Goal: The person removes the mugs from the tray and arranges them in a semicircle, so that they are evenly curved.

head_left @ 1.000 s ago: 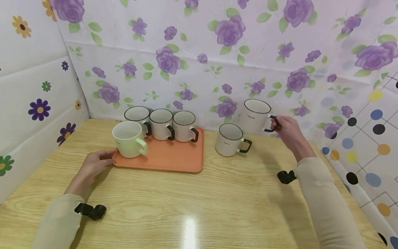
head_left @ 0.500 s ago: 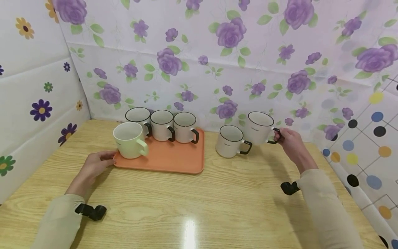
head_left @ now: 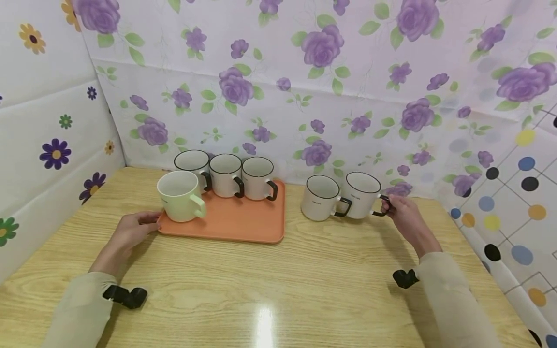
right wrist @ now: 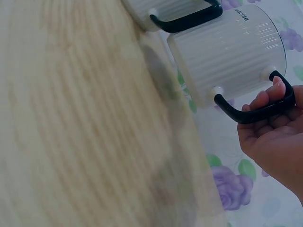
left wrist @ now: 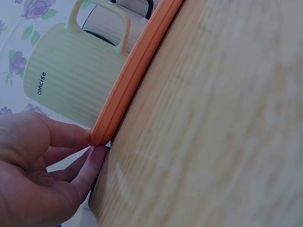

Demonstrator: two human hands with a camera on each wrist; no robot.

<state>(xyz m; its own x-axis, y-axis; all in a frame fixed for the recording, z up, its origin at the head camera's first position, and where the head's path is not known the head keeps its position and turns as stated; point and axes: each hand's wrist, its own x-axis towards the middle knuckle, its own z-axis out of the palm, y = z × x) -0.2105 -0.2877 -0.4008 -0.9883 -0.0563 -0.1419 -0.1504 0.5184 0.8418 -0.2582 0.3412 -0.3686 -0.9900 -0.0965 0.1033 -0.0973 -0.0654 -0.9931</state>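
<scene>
My right hand (head_left: 404,215) grips the black handle of a white, black-rimmed mug (head_left: 360,195). That mug is upright, at or just above the table, right beside another white mug (head_left: 317,199) with a black handle. In the right wrist view the fingers (right wrist: 265,101) curl round the handle. At the far left, my left hand (head_left: 134,231) pinches the near-left corner of an orange tray (head_left: 243,224) between thumb and fingers. A pale green mug (head_left: 178,198) stands on that corner of the tray. Behind it, white mugs (head_left: 225,176) with black handles line the tray's back.
The wooden table (head_left: 226,285) ends at a flowered cloth (head_left: 278,111) hanging close behind the mugs. A daisy-print cloth (head_left: 39,159) bounds the left side, and a dotted cloth (head_left: 518,208) the right.
My right hand has lowered its white mug from the air down beside the other white mug. The left hand and the tray stay where they were.
</scene>
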